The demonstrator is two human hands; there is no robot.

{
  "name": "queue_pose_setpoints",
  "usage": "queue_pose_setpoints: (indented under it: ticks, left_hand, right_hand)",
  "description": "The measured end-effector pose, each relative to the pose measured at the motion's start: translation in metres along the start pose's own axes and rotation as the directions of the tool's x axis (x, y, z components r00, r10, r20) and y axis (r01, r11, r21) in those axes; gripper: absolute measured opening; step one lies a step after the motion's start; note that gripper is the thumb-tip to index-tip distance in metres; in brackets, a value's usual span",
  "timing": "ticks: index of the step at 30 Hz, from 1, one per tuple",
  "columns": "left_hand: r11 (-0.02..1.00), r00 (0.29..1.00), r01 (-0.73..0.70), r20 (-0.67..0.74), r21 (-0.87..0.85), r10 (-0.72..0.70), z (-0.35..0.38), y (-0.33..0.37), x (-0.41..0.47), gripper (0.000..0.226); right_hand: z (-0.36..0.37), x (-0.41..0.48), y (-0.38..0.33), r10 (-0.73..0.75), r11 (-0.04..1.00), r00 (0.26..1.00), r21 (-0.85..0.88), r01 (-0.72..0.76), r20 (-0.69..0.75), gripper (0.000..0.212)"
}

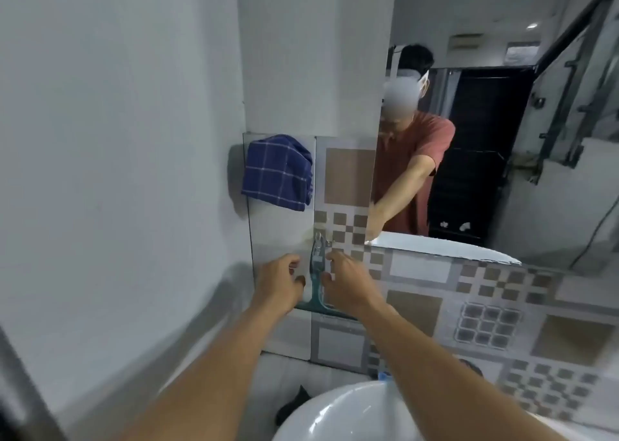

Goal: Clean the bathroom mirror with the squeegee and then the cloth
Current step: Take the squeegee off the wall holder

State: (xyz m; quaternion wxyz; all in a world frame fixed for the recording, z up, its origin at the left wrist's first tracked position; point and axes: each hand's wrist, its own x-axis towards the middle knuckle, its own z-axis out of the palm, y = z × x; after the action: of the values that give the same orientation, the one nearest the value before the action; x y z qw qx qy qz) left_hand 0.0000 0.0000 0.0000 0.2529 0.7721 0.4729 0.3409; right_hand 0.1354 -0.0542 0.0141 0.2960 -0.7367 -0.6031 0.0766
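A teal squeegee (pixel 317 278) hangs blade-down from a hook on the patterned wall tiles, left of the mirror (pixel 485 159). My right hand (pixel 345 283) is at the right side of its handle, with curled fingertips pinching it. To the handle's left is my left hand (pixel 283 281), its fingers loosely curled and a small gap between them and the handle. A blue checked cloth (pixel 278 172) hangs on the wall above and to the left of the squeegee. The picture is blurred around the fingertips.
A white washbasin (pixel 338 414) sits below my forearms. A plain grey wall fills the left side. The mirror reflects a person in a red shirt and a dark doorway. Patterned tiles run under the mirror to the right.
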Motion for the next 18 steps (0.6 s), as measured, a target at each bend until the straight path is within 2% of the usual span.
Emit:
queue_pose_setpoints:
  ticks: [4, 7, 11, 18]
  left_hand:
    - [0.992, 0.994, 0.066, -0.077, -0.105, -0.074, 0.019, -0.014, 0.018, 0.034]
    - [0.97, 0.995, 0.06, -0.062, -0.235, -0.077, 0.032, -0.018, 0.026, 0.029]
    - [0.927, 0.987, 0.099, -0.083, -0.362, -0.138, 0.045, -0.017, 0.033, 0.026]
    - [0.934, 0.981, 0.047, -0.16, -0.355, -0.11, 0.047, -0.018, 0.035, 0.025]
  right_hand:
    - [0.021, 0.015, 0.008, 0.202, 0.949, 0.973, 0.268, -0.166, -0.113, 0.033]
    - [0.034, 0.024, 0.013, 0.258, 0.889, 0.955, 0.422, -0.177, -0.145, 0.029]
    - [0.044, 0.03, 0.014, 0.271, 0.851, 0.946, 0.504, -0.148, -0.178, 0.021]
    - [0.053, 0.036, 0.016, 0.256, 0.827, 0.935, 0.556, -0.08, -0.246, 0.023]
